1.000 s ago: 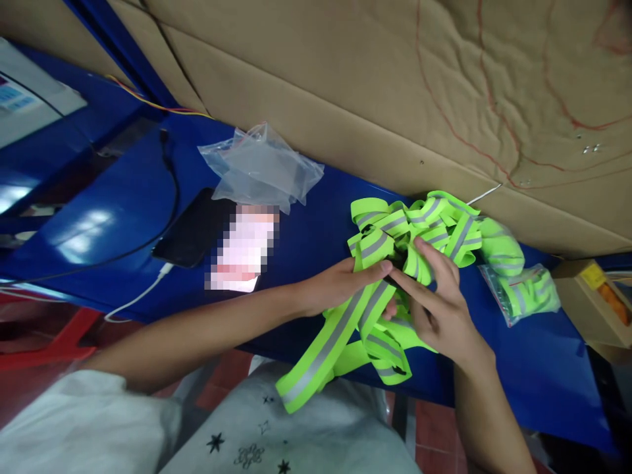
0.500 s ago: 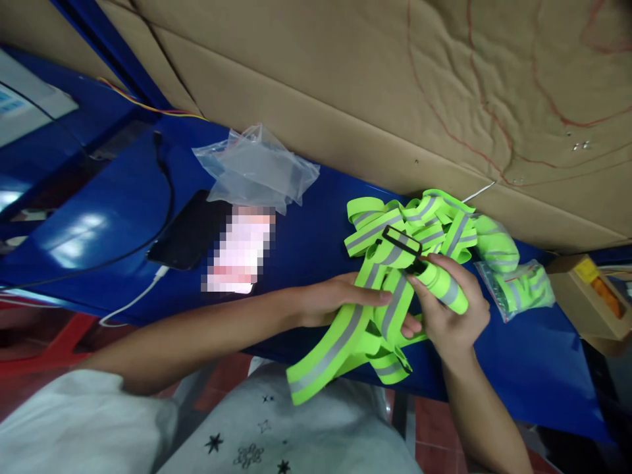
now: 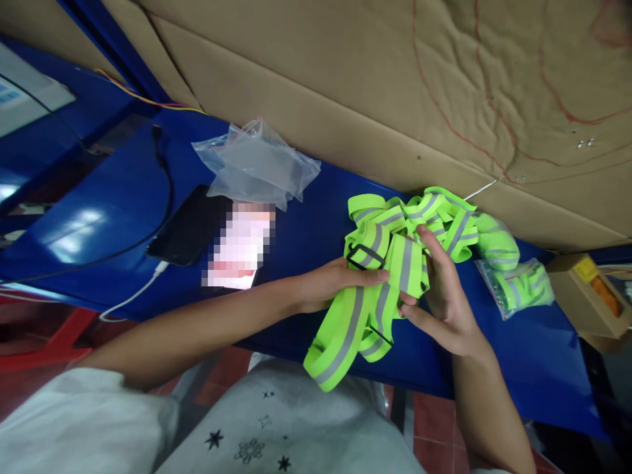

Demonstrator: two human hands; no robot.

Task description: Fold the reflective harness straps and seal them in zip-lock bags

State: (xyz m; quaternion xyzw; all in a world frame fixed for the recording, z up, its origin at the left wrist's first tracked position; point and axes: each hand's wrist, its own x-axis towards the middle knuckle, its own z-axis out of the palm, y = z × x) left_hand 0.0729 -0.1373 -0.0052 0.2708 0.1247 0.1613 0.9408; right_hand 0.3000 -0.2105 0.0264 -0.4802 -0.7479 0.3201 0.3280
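Observation:
My left hand (image 3: 340, 284) is closed on a neon yellow-green reflective strap (image 3: 348, 329) with a grey stripe, its thumb pressed on top. The strap is bunched in several folds, and one loop hangs over the table's front edge. A black plastic buckle (image 3: 366, 255) sits on the strap just above my left thumb. To the right of the folds, my right hand (image 3: 451, 306) is open, thumb and fingers spread apart beside the strap. Its fingertips partly hide behind the bundle. Behind both hands lies a pile of similar reflective straps (image 3: 437, 217).
Bagged straps (image 3: 524, 286) and a cardboard box (image 3: 590, 296) are at the right. Clear plastic bags (image 3: 261, 164), a black phone (image 3: 190, 227) and a lit, blurred-out screen (image 3: 239, 247) lie left on the blue table (image 3: 306, 243). Cables cross the left side. A cardboard-covered panel (image 3: 336, 118) stands behind.
My right hand has let go of the folded strap part and its fingers have spread. The buckle has moved down and left, nearer my left hand, and the hanging loop has shifted slightly right.

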